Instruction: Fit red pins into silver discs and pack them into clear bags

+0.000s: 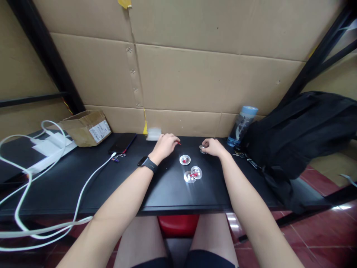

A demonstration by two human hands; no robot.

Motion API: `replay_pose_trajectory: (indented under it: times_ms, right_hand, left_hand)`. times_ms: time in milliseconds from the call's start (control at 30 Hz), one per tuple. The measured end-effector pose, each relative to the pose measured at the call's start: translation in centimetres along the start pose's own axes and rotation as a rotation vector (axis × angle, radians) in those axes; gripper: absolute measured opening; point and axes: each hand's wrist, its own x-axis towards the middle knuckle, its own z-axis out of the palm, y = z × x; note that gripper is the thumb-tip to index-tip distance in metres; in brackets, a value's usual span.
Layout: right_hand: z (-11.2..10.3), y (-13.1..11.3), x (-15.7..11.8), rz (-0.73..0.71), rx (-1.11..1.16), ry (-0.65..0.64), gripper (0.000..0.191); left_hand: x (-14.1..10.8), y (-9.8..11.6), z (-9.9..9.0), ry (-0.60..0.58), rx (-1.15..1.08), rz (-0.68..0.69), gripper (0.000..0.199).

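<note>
My left hand, with a dark watch on the wrist, hovers over the black table. Its fingers are pinched on a small red piece. My right hand is closed on the edge of a clear round suction cup, partly hidden by the fingers. Between the hands lies another clear suction cup with a red spot in its middle. Nearer the front edge, a clear suction cup overlaps a second one; red shows where they meet.
A small translucent box stands behind my left hand. To the left are a black phone, an open cardboard box and looping white cables. At right stand a water bottle and a black backpack. Cardboard walls the back.
</note>
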Motion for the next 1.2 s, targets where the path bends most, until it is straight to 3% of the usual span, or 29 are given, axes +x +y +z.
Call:
replay_pose_trajectory:
  times_ms: [133,300,600,1000,1200]
  right_hand:
    - [0.0,0.4,0.2,-0.041,0.009,-0.018,0.029]
    - [-0.3,0.7,0.1,-0.053,0.008,-0.028,0.027]
    - [-0.9,0.2,-0.3,-0.051,0.035,-0.046,0.023]
    - [-0.6,0.8,-0.1,-0.071,0.041,-0.038,0.024]
    - [-0.7,0.7,-0.1,-0.070,0.019,-0.060,0.035]
  left_hand:
    - [0.0,-3.0,-1.5,0.142,-0.061,-0.118,0.022]
    - [-0.4,-5.0,-0.9,0.111,-0.150,-0.169,0.013]
    - [-0.8,-5.5,1.3,0.077,-0.289,-0.186,0.019]
    - [-0.9,-6.3,1.9,0.042,-0.279,-0.175,0.015]
    - [-0.6,-4.0,1.0,0.049,-0.264,-0.056,0.025]
